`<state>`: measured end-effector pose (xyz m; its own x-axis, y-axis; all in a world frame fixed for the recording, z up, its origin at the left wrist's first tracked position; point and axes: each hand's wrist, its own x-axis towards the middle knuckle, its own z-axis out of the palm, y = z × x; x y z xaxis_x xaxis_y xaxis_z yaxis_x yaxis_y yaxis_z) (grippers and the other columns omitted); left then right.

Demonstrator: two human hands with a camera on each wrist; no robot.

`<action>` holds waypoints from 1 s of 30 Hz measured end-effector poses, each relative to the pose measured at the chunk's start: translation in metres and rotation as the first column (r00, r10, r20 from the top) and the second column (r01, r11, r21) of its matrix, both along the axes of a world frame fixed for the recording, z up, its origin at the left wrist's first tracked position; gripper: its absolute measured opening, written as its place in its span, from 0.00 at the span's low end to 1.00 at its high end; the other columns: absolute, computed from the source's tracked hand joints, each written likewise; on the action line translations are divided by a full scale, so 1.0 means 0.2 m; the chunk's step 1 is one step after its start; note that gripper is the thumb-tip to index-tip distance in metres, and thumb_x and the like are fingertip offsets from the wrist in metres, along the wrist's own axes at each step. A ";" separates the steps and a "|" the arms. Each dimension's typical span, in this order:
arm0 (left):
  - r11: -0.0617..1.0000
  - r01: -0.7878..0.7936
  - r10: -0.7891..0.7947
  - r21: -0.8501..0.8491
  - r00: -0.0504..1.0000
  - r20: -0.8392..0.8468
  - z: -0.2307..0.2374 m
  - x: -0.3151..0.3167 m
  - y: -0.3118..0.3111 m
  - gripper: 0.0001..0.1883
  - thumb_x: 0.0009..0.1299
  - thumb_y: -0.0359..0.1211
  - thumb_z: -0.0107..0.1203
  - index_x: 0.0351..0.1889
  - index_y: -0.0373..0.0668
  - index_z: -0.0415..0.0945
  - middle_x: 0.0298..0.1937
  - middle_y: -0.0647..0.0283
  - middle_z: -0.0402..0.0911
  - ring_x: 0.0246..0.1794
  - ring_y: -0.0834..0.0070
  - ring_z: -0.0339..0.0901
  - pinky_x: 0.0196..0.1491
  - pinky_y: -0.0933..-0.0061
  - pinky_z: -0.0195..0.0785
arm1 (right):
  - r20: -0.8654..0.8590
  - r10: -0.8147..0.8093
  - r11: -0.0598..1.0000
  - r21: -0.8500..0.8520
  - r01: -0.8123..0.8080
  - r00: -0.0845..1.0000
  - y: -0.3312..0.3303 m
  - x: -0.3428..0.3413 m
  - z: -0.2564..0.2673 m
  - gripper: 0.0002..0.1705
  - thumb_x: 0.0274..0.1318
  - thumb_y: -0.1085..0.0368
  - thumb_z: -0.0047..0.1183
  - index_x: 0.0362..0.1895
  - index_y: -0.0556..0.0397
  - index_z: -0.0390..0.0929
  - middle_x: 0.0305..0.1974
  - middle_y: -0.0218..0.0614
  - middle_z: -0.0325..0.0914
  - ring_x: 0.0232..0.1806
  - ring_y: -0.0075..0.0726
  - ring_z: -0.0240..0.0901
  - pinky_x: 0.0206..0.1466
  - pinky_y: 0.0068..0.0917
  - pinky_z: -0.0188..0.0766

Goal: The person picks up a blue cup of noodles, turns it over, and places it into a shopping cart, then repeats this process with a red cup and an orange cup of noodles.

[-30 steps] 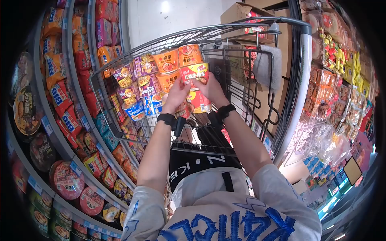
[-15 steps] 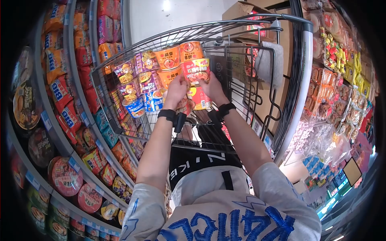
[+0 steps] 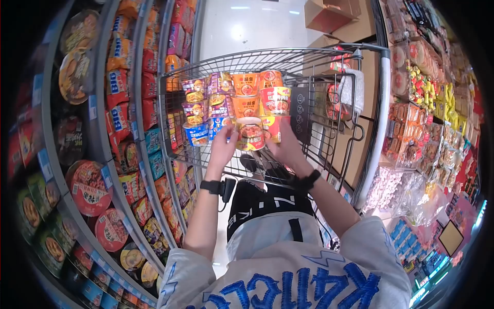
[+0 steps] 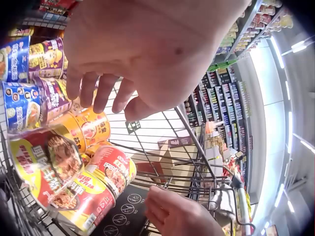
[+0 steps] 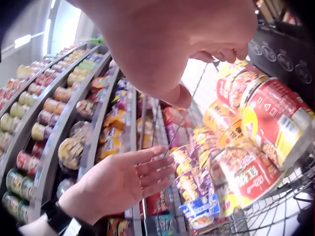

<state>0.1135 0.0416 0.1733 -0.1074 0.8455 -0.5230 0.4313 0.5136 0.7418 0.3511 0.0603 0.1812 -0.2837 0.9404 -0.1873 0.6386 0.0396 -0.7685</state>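
Instant noodle cups stand in rows inside a wire shopping cart (image 3: 226,57). A red and yellow noodle cup (image 3: 250,135) sits in the near row, and my two hands flank it. My left hand (image 3: 224,148) hovers at its left, by a blue cup (image 3: 196,135); in the left wrist view its fingers hang loosely. The right hand (image 3: 286,148) is at the other side, close to a second red and yellow cup (image 3: 271,127), fingers extended. Neither hand holds anything. Another red cup (image 3: 275,100), orange cups (image 3: 246,85) and purple cups (image 3: 194,112) stand behind.
A black panel (image 3: 301,114) stands inside the cart, right of the cups. Shelves of packaged noodles (image 3: 117,85) run along the left. Cardboard boxes (image 3: 329,18) stand beyond the cart, and bagged snacks (image 3: 442,98) line the right. A grey cloth (image 3: 351,90) hangs on the cart.
Both hands have let go of the red noodle cup in the right column and drawn back toward the body, spreading apart. The near red cup now shows fully. The head view has shifted.
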 end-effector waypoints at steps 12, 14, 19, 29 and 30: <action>0.989 0.116 -0.128 -0.096 0.984 -0.123 0.15 -0.02 -0.85 0.43 0.65 0.41 0.63 0.72 0.28 0.55 0.76 0.28 0.39 0.72 0.39 0.58 0.71 0.60 0.58 | 0.515 0.272 0.954 -0.033 -0.299 0.813 -0.80 0.01 0.20 0.23 0.63 0.48 0.52 0.58 0.40 0.74 0.40 0.34 0.79 0.45 0.41 0.78 0.48 0.43 0.72; 0.987 0.149 -0.159 -0.067 0.969 -0.190 0.15 0.03 -0.88 0.48 0.63 0.43 0.65 0.74 0.30 0.50 0.77 0.28 0.33 0.74 0.39 0.52 0.72 0.63 0.56 | 0.527 0.268 0.953 -0.023 -0.302 0.806 -0.80 0.01 0.17 0.20 0.63 0.48 0.51 0.54 0.41 0.75 0.38 0.33 0.79 0.43 0.41 0.79 0.44 0.42 0.74; 0.980 0.197 -0.194 -0.023 0.927 -0.320 0.16 0.12 -0.86 0.53 0.61 0.46 0.66 0.77 0.35 0.45 0.77 0.28 0.27 0.78 0.35 0.37 0.76 0.57 0.45 | 0.518 0.241 0.954 0.027 -0.298 0.820 -0.77 0.02 0.15 0.16 0.65 0.48 0.48 0.43 0.44 0.77 0.34 0.34 0.79 0.37 0.43 0.80 0.36 0.40 0.76; 0.922 0.344 -0.386 -0.179 0.769 -0.510 0.11 0.08 -0.53 0.59 0.58 0.44 0.67 0.80 0.57 0.33 0.79 0.35 0.26 0.78 0.34 0.34 0.76 0.41 0.36 | 0.551 0.172 0.946 0.138 -0.293 0.817 -0.47 -0.01 0.15 0.14 0.65 0.49 0.48 0.42 0.44 0.76 0.33 0.32 0.77 0.36 0.42 0.79 0.33 0.40 0.75; 0.918 0.351 -0.395 -0.186 0.752 -0.528 0.11 0.08 -0.47 0.60 0.57 0.44 0.68 0.80 0.58 0.33 0.79 0.36 0.26 0.78 0.35 0.38 0.75 0.41 0.40 | 0.559 0.181 0.947 0.122 -0.296 0.809 -0.41 -0.01 0.14 0.16 0.66 0.48 0.47 0.40 0.45 0.76 0.34 0.33 0.78 0.38 0.42 0.80 0.33 0.40 0.76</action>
<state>0.1286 -0.0529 0.1943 -0.0755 0.8420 -0.5342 0.9184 0.2675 0.2917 0.3484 -0.0213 0.2087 -0.4132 0.8889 -0.1977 0.8949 0.3561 -0.2689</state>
